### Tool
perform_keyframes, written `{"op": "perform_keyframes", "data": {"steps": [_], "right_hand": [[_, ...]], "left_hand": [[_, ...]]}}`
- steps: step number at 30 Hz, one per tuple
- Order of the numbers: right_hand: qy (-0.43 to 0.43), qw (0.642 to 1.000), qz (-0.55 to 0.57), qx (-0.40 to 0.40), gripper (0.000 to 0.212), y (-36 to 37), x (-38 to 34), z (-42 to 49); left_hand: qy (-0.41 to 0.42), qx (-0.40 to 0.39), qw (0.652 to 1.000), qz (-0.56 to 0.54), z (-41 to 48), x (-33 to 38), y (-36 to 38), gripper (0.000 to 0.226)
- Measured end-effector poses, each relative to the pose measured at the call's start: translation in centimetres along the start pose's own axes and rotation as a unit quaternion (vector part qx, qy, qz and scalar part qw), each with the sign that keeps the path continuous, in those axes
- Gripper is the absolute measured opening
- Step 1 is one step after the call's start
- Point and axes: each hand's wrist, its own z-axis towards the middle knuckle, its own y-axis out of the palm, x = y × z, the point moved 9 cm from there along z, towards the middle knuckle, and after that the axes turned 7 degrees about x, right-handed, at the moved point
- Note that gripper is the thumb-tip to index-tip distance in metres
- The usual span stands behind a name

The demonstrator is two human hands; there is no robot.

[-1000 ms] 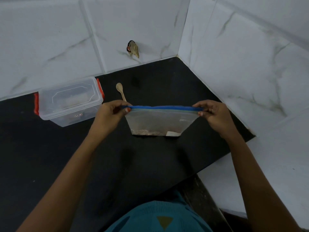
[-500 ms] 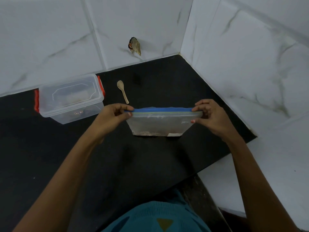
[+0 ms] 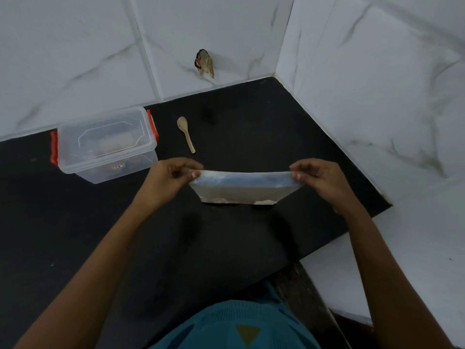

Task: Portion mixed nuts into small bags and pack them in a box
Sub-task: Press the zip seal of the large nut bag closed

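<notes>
Black counter [image 3: 75,235]; bag [image 3: 241,191] contents blurred, both hands [image 3: 168,180] [image 3: 322,178] pinching corners.

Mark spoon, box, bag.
spoon [image 3: 187,137], head view, mid handle.
box [image 3: 105,139], head view, centre of lid.
bag [image 3: 241,193], head view, clear front face.

Contents along the bottom of the bag [image 3: 241,195] are blurred and cannot be identified. Contents of the box [image 3: 105,144] are indistinct through its clouded lid. The label [image 3: 118,167] on the box front is too small to read. The small object [image 3: 204,62] on the wall tile cannot be identified. The left forearm [image 3: 88,273] and right forearm [image 3: 392,273] are cut off by the lower edge.
</notes>
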Motion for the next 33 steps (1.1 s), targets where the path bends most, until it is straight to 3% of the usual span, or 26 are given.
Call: {"op": "perform_keyframes", "data": {"steps": [4, 9, 14, 19, 23, 30, 33], "right_hand": [[0.042, 0.998, 0.044, -0.004, 0.024, 0.5, 1.2, 0.4], [0.07, 0.996, 0.04, -0.04, 0.022, 1.0, 1.8, 0.7], [0.028, 0.995, -0.058, -0.075, 0.033, 1.5, 1.5, 0.7], [-0.034, 0.993, -0.099, -0.059, 0.023, 1.6, 1.1, 1.0], [-0.017, 0.992, -0.094, -0.085, 0.015, 2.1, 1.7, 1.2], [0.081, 0.995, 0.039, -0.031, 0.023, 2.0, 4.0, 1.7], [0.083, 0.995, 0.057, -0.021, 0.02, 2.3, 4.4, 1.8]], "left_hand": [[-0.105, 0.011, 0.984, -0.142, -0.1, -1.7, 0.3, 0.027], [-0.153, -0.001, 0.978, -0.142, 0.4, -2.4, 0.6, 0.017], [-0.056, -0.015, 0.998, 0.029, 0.9, -1.5, 0.6, 0.032], [0.009, 0.02, 0.995, 0.102, 0.8, -1.5, 0.8, 0.019], [-0.012, 0.024, 0.999, 0.021, 0.4, -2.2, 1.2, 0.011], [-0.074, 0.04, 0.986, -0.143, 0.9, -3.3, 1.6, 0.034], [-0.047, 0.016, 0.993, -0.111, 1.0, -3.1, 2.1, 0.026]]}}
